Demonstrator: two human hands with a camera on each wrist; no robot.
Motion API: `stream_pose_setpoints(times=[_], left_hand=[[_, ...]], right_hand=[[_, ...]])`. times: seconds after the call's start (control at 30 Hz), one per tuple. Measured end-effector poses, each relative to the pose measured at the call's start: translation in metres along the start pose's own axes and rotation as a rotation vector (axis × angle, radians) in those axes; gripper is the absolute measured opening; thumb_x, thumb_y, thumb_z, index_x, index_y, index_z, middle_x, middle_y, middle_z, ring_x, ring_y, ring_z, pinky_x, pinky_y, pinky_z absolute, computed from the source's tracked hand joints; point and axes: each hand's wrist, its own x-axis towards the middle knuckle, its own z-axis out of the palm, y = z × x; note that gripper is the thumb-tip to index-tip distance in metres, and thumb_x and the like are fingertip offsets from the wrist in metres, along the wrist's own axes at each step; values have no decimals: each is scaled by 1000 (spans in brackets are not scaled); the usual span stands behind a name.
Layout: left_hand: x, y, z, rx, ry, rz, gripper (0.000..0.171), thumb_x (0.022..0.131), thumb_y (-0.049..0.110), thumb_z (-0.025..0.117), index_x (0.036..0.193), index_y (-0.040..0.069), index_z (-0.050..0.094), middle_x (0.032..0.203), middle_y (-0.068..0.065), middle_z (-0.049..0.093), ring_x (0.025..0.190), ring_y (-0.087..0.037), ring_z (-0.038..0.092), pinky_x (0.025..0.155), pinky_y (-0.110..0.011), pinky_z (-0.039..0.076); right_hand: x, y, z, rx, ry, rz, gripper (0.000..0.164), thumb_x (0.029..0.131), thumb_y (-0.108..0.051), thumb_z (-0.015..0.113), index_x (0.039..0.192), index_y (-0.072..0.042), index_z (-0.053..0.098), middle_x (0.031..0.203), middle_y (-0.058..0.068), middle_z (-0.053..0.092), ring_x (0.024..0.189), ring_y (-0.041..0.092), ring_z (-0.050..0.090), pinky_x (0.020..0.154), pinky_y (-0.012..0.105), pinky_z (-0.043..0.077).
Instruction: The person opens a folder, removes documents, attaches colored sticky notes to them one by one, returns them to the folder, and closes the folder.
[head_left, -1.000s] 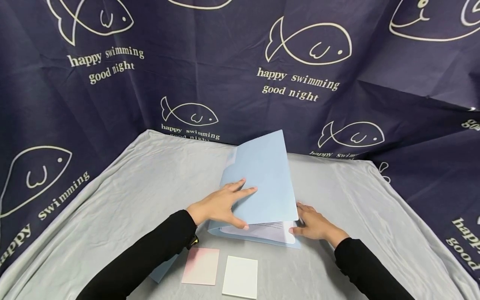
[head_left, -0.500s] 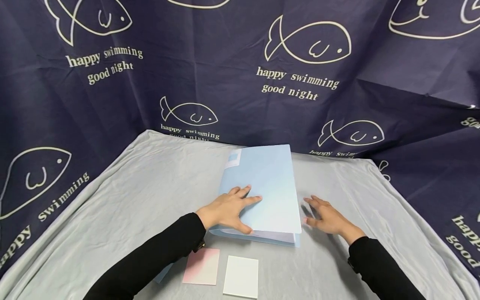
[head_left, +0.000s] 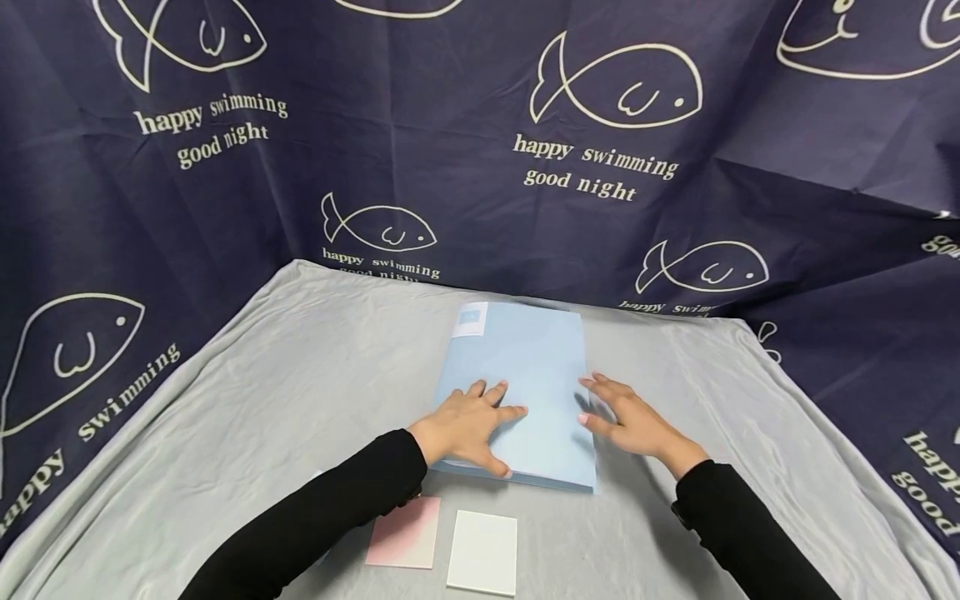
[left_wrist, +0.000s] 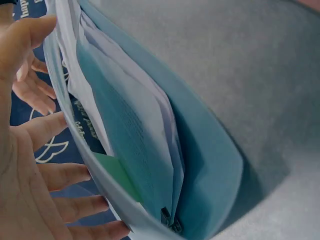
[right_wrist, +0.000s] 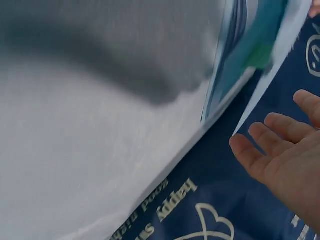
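A light blue file folder [head_left: 525, 350] lies on the grey cloth, its cover down and a white label [head_left: 469, 319] at its top left. My left hand [head_left: 468, 425] rests on the cover's lower left with fingers spread. At the folder's right edge is my right hand [head_left: 633, 421], fingers extended and fingertips right at the cover's side. It grips nothing. From the end, the left wrist view looks between the covers at paper sheets [left_wrist: 127, 75], a green piece [left_wrist: 119, 175] and a dark clip [left_wrist: 170, 220]. The right wrist view has my right hand's fingers loosely bent beside the folder.
In front of the folder lie a pink-and-white flat pad [head_left: 405, 533] and a white one [head_left: 482, 552]. My left sleeve [head_left: 322, 517] hides most of a blue item there. Behind the grey-covered table [head_left: 360, 333] hangs a dark blue fish-print curtain [head_left: 480, 150].
The folder's raised cover has come down flat over the papers. My left hand has followed it, moving slightly right and nearer. My right hand left the lower corner, swung out and came back to the edge.
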Motion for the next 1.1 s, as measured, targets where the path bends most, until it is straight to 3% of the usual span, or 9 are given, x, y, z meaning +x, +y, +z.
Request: stream_pose_setpoints(times=[0.23, 0.47, 1.1], left_hand=[[4, 6, 3, 69, -31, -15, 89, 64, 68, 69, 141, 32, 42, 147, -16, 28, 130, -43, 27, 92, -59, 34], [8, 10, 10, 130, -66, -23, 88, 64, 70, 68, 139, 33, 44, 146, -15, 31, 129, -42, 29, 91, -57, 36], [10, 10, 14, 214, -60, -30, 89, 61, 74, 66, 138, 34, 45, 144, -13, 35, 127, -40, 33, 90, -56, 37]], right_hand=[[1, -12, 22, -38, -103, -78, 65, 87, -41, 62, 134, 2, 47, 136, 30, 38, 123, 47, 35, 95, 60, 29], [-2, -16, 33, -62, -238, -18, 71, 82, -42, 68, 136, -2, 45, 138, 30, 35, 123, 46, 35, 94, 57, 33], [1, -15, 35, -87, -273, 13, 70, 81, -39, 69, 136, -1, 46, 140, 28, 33, 125, 46, 32, 95, 57, 31]])
